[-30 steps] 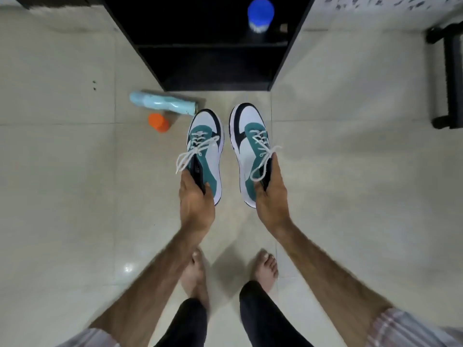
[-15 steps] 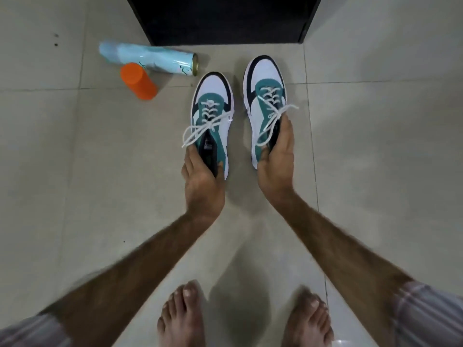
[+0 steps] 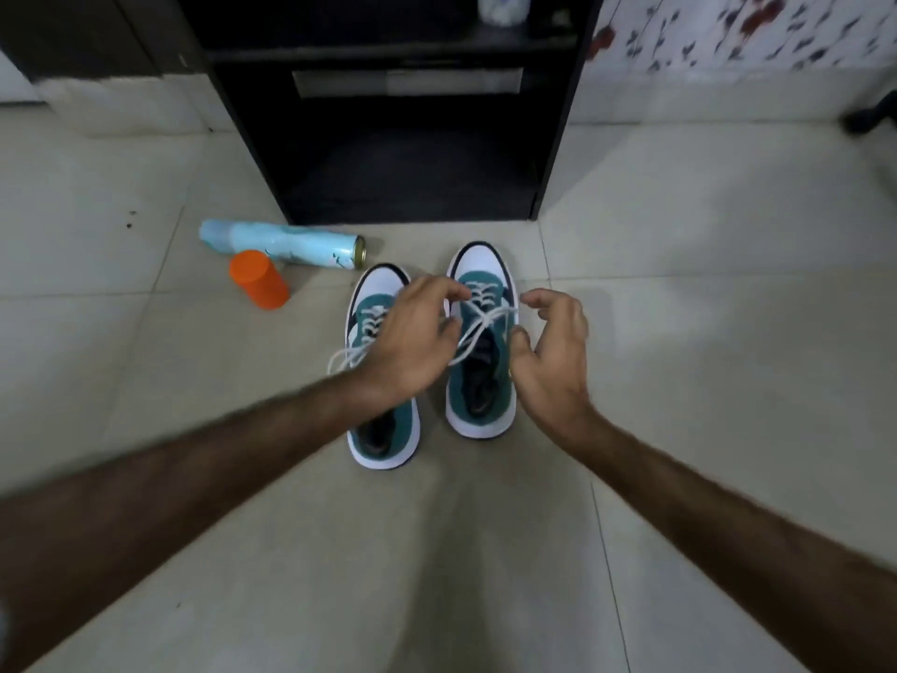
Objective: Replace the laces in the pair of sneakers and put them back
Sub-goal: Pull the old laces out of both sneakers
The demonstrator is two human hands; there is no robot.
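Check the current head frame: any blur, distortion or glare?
Head view: both forearms smear with motion blur, the left hand softer than the right hand; the sneakers and orange cap stay fairly sharp. Wide-angle bending curves the tile lines and the shelf. Light is dim and even, no glare; a soft shadow falls below the arms.

bare hairy forearms, no sleeves visible

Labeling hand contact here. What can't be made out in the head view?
- Left hand: blurred by motion; whether its fingertips pinch the white lace of the right sneaker is unclear.
- Right hand: fingers curled beside the lace, contact unclear.
- Left sneaker: middle covered by the left hand.
- White container on the black shelf: cut off by the top edge.
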